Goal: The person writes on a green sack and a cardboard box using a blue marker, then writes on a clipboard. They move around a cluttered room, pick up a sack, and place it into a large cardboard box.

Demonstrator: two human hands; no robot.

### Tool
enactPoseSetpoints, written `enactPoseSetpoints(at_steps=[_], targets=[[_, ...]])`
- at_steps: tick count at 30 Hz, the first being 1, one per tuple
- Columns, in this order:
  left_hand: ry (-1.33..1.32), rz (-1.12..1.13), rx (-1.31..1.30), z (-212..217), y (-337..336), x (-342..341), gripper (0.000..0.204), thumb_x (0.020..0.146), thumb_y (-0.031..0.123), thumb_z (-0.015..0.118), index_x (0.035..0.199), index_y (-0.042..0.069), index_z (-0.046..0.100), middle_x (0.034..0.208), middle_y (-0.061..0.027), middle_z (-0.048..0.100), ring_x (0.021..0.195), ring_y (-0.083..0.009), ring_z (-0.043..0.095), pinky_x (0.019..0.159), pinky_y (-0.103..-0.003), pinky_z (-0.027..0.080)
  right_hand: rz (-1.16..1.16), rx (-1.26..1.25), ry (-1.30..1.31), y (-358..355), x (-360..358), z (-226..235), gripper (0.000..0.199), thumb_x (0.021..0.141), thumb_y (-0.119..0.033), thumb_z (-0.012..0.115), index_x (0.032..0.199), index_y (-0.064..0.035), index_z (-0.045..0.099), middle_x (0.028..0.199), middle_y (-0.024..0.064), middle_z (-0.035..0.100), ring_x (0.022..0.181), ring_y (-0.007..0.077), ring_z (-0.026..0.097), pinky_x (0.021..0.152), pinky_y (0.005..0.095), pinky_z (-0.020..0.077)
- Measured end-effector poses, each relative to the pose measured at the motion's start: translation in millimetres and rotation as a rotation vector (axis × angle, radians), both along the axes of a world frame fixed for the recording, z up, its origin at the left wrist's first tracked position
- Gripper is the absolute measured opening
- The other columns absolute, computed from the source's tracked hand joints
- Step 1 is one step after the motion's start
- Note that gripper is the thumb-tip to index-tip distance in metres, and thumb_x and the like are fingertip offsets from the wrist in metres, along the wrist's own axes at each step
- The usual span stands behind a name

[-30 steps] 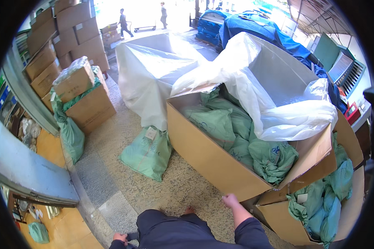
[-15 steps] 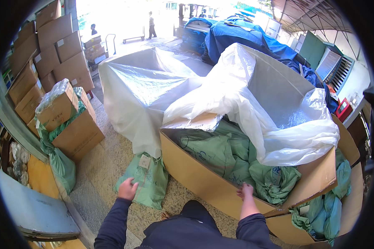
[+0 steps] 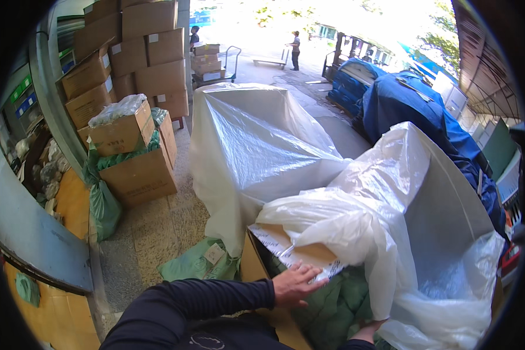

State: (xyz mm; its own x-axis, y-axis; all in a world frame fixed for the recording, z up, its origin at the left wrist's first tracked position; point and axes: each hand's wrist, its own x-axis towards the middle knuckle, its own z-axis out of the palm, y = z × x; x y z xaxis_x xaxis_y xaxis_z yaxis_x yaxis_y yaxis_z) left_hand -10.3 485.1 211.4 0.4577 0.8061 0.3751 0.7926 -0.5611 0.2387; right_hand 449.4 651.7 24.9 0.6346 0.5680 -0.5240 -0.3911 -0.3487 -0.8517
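Observation:
My left hand [image 3: 298, 286] lies against the near edge of a cardboard flap [image 3: 309, 255] with printed paper along its rim, fingers stretched out and apart. The flap belongs to a large carton [image 3: 252, 261] holding green woven sacks [image 3: 331, 303]. At the lower edge, my right hand [image 3: 368, 331] reaches to the hanging hem of a white plastic sheet [image 3: 356, 224]. Its fingers are partly hidden there, so I cannot see whether they grip. The sheet drapes over the flap and the carton's far side. A tagged green sack [image 3: 199, 260] rests on the floor left of the carton.
A second plastic-covered bulk [image 3: 256, 140] stands just beyond. Cartons [image 3: 137, 185] with green sacks and tall stacked boxes [image 3: 151, 52] line the left, near a pale blue panel [image 3: 38, 233]. Blue tarpaulins [image 3: 402, 105] cover goods at right; a person [image 3: 296, 51] stands by a trolley [image 3: 270, 61].
My view has swung right and closer to the carton. My left hand has crossed from above the floor sack to the flap; my right hand has gone from the sacks to the sheet's hem.

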Motion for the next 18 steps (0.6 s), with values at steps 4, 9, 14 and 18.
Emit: enactPoseSetpoints(at_steps=[4, 9, 14, 18], targets=[[0.059, -0.015, -0.214, -8, 43, 13, 0.057, 0.082, 0.024, 0.066, 0.136, 0.011, 0.053, 0.117, -0.0133, 0.061, 0.095, -0.0234, 0.065, 0.082, -0.035, 0.052, 0.146, 0.332, -0.056, 136, -8, 113, 0.079, 0.094, -0.065, 0.039, 0.153, -0.0137, 0.026, 0.142, 0.0213, 0.046, 0.127, 0.0366, 0.049, 0.107, 0.0502, 0.0386], [-0.106, 0.048, 0.167, 16, 54, -32, 0.042, 0.085, 0.01, 0.058, 0.127, 0.007, 0.06, 0.102, -0.0106, 0.067, 0.076, -0.0205, 0.068, 0.062, -0.031, 0.056, 0.297, 0.764, -0.601, 311, -54, 324, 0.071, 0.097, -0.053, 0.042, 0.153, -0.0141, 0.026, 0.139, 0.0211, 0.047, 0.123, 0.0389, 0.053, 0.104, 0.0525, 0.0415], [-0.09, 0.334, 0.22, 56, 91, -131, 0.03, 0.09, 0.004, 0.057, 0.118, 0.008, 0.066, 0.087, -0.0129, 0.071, 0.072, -0.023, 0.071, 0.063, -0.033, 0.06, 0.402, 1.076, -0.476, 392, -91, 487, 0.061, 0.103, -0.04, 0.041, 0.155, -0.0165, 0.02, 0.156, 0.0129, 0.03, 0.133, 0.0385, 0.045, 0.1, 0.0543, 0.0456], [-0.319, 0.734, 0.216, 78, 146, -237, 0.025, 0.096, 0.009, 0.056, 0.119, 0.006, 0.066, 0.111, -0.0162, 0.07, 0.103, -0.03, 0.068, 0.09, -0.038, 0.053, 0.333, 0.604, -0.795, 366, -86, 463, 0.092, 0.082, -0.072, 0.058, 0.135, 0.0021, 0.049, 0.112, 0.0164, 0.064, 0.074, 0.0211, 0.07, 0.053, 0.0276, 0.0574]])
